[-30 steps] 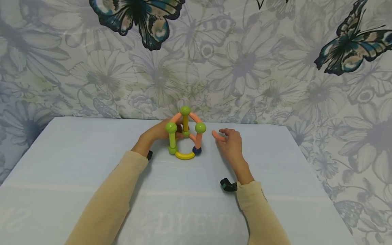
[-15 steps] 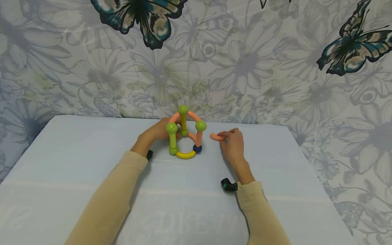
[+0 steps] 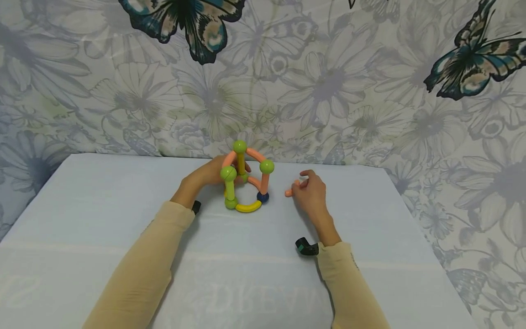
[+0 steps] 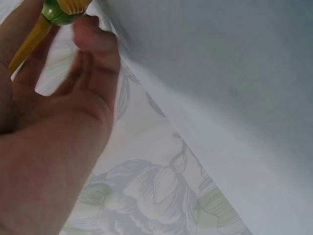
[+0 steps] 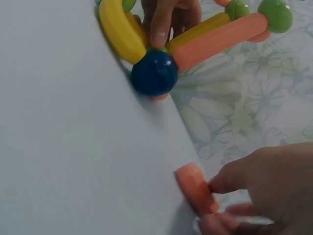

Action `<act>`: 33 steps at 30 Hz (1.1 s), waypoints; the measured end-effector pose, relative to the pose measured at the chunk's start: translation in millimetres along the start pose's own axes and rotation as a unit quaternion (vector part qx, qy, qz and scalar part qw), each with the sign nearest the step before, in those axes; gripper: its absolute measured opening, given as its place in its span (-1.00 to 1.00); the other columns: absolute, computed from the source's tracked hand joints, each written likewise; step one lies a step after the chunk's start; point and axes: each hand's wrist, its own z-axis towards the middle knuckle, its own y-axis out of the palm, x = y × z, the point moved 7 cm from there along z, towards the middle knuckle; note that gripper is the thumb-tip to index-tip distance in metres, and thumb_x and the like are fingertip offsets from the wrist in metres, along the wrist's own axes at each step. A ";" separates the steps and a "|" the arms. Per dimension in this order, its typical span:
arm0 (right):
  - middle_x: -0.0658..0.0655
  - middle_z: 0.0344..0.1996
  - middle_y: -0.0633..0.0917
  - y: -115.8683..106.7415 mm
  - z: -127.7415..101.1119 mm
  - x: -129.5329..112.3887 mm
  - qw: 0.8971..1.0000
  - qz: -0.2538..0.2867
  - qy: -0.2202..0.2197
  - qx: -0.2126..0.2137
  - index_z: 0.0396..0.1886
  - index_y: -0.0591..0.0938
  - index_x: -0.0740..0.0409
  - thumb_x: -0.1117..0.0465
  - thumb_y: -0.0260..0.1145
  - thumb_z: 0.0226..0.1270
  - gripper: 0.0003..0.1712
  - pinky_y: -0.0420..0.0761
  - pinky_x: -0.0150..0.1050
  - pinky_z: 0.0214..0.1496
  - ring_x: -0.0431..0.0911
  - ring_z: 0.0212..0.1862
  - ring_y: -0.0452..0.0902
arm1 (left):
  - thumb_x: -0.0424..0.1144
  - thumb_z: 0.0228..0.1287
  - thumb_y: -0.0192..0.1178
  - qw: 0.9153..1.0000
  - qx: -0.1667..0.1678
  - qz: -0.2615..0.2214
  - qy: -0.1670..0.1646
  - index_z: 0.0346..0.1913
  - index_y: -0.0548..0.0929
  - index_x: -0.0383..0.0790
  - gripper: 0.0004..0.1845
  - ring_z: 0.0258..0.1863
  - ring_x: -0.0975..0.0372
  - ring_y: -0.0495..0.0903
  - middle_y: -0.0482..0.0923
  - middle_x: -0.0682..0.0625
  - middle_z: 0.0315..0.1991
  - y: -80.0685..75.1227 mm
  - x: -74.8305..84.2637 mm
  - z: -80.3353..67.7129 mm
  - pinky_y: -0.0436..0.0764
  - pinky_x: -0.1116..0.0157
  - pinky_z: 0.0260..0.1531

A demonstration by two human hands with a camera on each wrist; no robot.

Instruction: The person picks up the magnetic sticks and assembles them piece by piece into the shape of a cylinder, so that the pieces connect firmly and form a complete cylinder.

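A ball-and-stick toy frame (image 3: 229,188) stands upright on the table, built from green balls, a dark blue ball (image 3: 262,197), straight yellow, green and orange sticks and curved pieces. My left hand (image 3: 210,172) reaches behind its left side and grips it low at the back. In the left wrist view its fingers curl about a green ball (image 4: 59,13) joined to yellow sticks; part of that grip is hidden. To the right of the frame and apart from it, my right hand (image 3: 311,194) pinches a loose curved orange stick (image 5: 197,188) close to the tabletop.
The white-covered table (image 3: 242,256) ends just behind the frame. Beyond its back edge hangs a flower-and-butterfly patterned cloth (image 3: 328,82). A black wrist device (image 3: 307,247) sticks out from the right cuff.
The frame has shifted slightly left, tilting a little, with my left hand. Within my right fingers the curved orange stick has turned; that hand has hardly moved otherwise.
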 end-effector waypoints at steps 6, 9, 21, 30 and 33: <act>0.24 -0.35 0.76 -1.2 -5.8 -2.0 0.996 -0.042 0.062 -0.042 -0.15 0.66 0.34 0.04 0.42 0.37 -0.61 0.62 -0.11 -0.27 0.10 -0.26 0.66 | -0.33 0.30 0.47 1.000 0.005 -0.005 0.002 0.06 0.76 -0.26 -0.70 0.04 0.03 0.67 0.77 -0.11 0.02 0.4 -0.4 0.5 0.55 0.04 0.18; 0.18 -0.43 0.78 0.3 -7.8 -5.7 0.994 -0.050 0.073 -0.061 -0.25 0.69 0.27 0.06 0.45 0.33 -0.67 0.59 -0.19 -0.33 0.06 -0.31 0.67 | -0.32 0.30 0.46 1.000 0.003 0.003 -0.002 0.05 0.75 -0.28 -0.71 -0.04 0.07 0.65 0.76 -0.12 0.01 0.2 -3.7 0.8 0.56 0.09 0.10; 0.11 -0.33 0.80 11.5 -8.2 -8.7 0.978 0.064 0.121 -0.158 -0.07 0.78 0.24 0.06 0.52 0.31 -0.64 0.62 -0.31 -0.25 -0.10 -0.28 0.67 | -0.31 0.32 0.39 0.999 0.000 -0.042 -0.027 -0.06 0.71 -0.28 -0.82 -0.47 0.09 0.57 0.69 -0.12 -0.27 -1.0 -8.0 -2.9 0.60 0.22 -0.40; 0.11 -0.26 0.81 9.3 -13.5 -35.2 0.902 0.327 0.127 -0.251 0.16 0.61 0.40 0.15 0.48 0.44 -0.52 0.75 -0.25 0.00 -0.05 -0.15 0.75 | -0.25 0.40 0.34 0.996 0.008 -0.027 -0.080 -0.03 0.66 -0.28 -0.80 -0.61 0.17 0.53 0.60 -0.05 -0.45 -1.2 -16.0 -0.8 0.56 0.25 -0.50; 0.08 -0.27 0.81 8.4 -17.1 -45.3 0.878 0.381 0.122 -0.262 0.19 0.60 0.42 0.17 0.44 0.48 -0.53 0.76 -0.32 -0.04 -0.13 -0.18 0.77 | -0.33 0.37 0.34 0.997 0.005 -0.022 -0.078 -0.01 0.65 -0.32 -0.79 -0.63 0.16 0.56 0.62 -0.08 -0.43 -0.4 -15.2 -1.5 0.61 0.24 -0.52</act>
